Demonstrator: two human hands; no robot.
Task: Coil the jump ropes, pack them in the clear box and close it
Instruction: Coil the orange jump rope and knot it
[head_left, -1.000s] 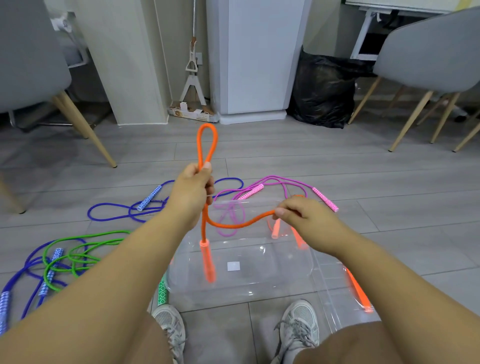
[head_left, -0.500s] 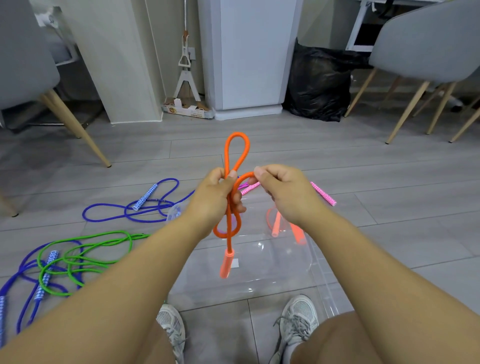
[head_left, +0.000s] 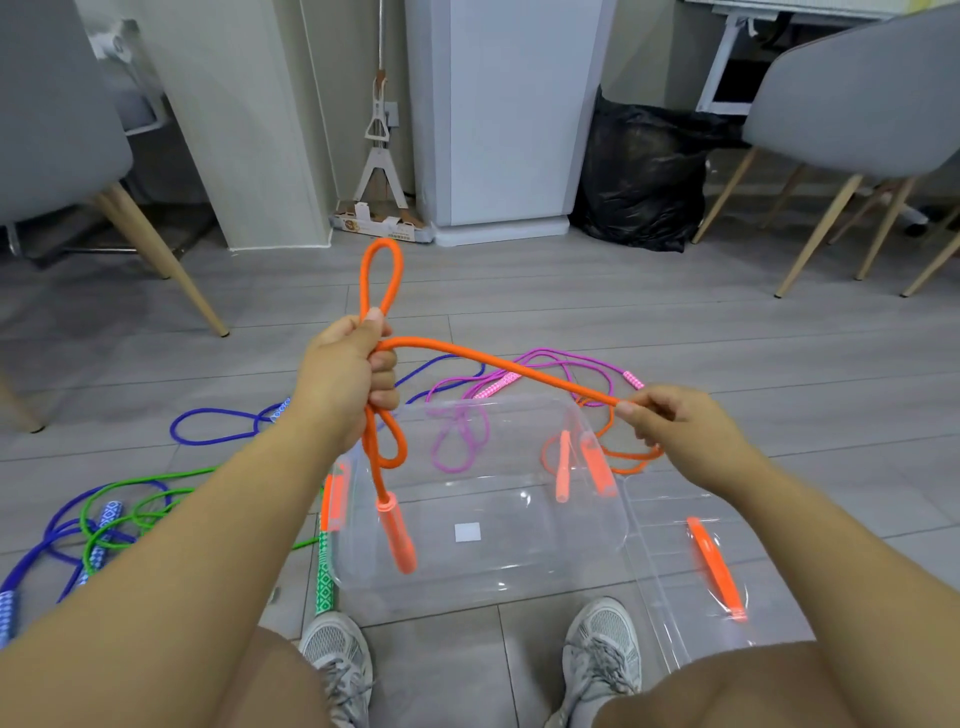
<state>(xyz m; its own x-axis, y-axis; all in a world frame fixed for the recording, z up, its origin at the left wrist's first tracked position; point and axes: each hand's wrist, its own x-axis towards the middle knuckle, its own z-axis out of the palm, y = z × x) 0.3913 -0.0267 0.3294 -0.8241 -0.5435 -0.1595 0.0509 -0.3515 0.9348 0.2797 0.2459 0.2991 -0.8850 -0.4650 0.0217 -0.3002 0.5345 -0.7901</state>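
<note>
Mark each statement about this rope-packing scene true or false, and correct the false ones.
1. The left hand grips loops of the orange rope. True.
2. The right hand holds the green rope. False: it pinches the orange rope; the green rope lies on the floor.
3. The clear box has its lid on. False: the box is open, and the lid lies beside it.
4. A purple rope lies on the floor beyond the box. True.
</note>
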